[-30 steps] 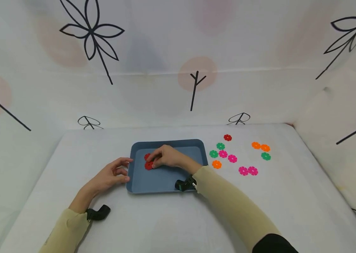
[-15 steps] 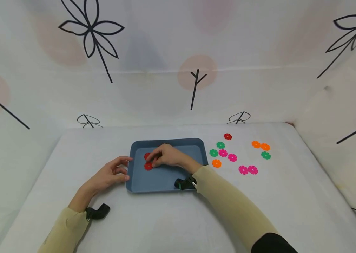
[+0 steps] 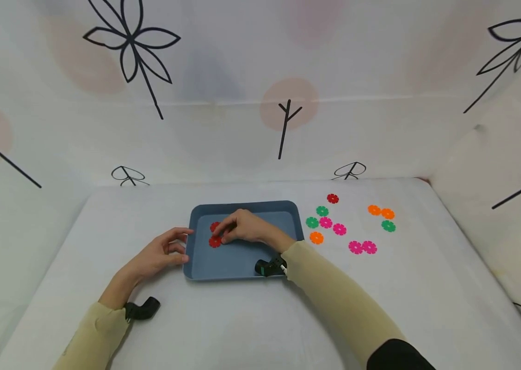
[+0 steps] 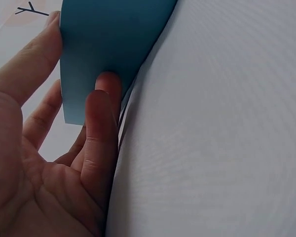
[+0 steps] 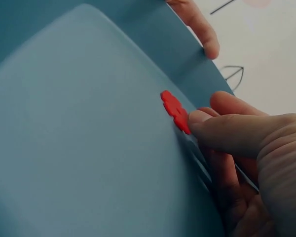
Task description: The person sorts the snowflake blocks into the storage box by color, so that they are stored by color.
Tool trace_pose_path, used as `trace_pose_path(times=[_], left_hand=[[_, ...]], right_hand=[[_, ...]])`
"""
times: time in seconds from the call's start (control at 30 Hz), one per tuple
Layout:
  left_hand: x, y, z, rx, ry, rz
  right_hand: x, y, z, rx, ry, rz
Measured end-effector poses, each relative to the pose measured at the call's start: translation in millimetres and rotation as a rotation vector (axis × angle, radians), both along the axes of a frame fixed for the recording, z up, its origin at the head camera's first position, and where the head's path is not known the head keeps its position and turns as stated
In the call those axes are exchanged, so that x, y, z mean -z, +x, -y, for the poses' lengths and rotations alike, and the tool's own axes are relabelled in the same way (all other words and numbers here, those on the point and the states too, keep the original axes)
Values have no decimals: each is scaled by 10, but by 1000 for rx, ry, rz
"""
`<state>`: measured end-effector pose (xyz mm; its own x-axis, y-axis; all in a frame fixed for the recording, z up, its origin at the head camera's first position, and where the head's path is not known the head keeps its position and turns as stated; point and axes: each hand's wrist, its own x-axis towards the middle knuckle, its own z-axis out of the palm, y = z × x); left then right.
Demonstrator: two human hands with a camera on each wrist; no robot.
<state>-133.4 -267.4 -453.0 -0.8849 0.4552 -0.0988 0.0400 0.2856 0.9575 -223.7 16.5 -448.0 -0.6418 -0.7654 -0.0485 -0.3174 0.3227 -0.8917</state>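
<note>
A blue-grey tray [image 3: 237, 267] lies on the white table. Two red notched flower-shaped discs, probably plastic, lie inside it towards the left. The farther red disc [image 3: 215, 226] is partly covered by my right hand [image 3: 247, 226]. With thumb and fingertips my right hand pinches the right edge of the nearer red disc [image 3: 215, 241]; this disc [image 5: 174, 111] appears flat against the tray floor in the right wrist view. My left hand [image 3: 161, 256] touches the tray's left side, its fingers loosely extended. In the left wrist view, fingertips [image 4: 99, 106] rest against the outer tray wall [image 4: 93, 44].
Right of the tray lie several more notched discs: a red disc [image 3: 332, 198], a green disc [image 3: 322, 211], a pink disc [image 3: 339, 229] and an orange disc [image 3: 316, 238] among them. Farther right, two orange discs [image 3: 380, 211] sit beside a green one. A patterned cloth backdrop encloses the table.
The nearer red disc has shifted slightly left and towards me relative to the farther one, with my right fingertips on it. My left hand stays at the tray. The head view has tilted a little.
</note>
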Motion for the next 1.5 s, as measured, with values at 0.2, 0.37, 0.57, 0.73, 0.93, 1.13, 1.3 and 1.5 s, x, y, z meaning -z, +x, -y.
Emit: trace_pose_path(times=[0.2,0.37,0.57,0.73,0.93,1.13,1.3,1.5], left_hand=[[5,6,-10,2,13,27],[12,4,-5,-7,14,28],[22,6,9,-6,11,11],[23,9,17,-7,21,14],[15,23,16,-14,18,20],[3,21,7,-4,29,18],[11,16,11,11,44,10],[-5,17,14,17,43,5]], right_hand=[[-68,-27,-44,-9,-54,23],[-252,-93,-152,-1,-44,7],[-412,-173,-398,69,-61,-7],[-467,-244,-705,133,-46,-32],[-452,-334,-1187,278,3,-48],[-398,-368,-1773,462,35,-52],[-329,-338,-2185,595,91,-67],[-203,-322,-2502,701,162,-69]])
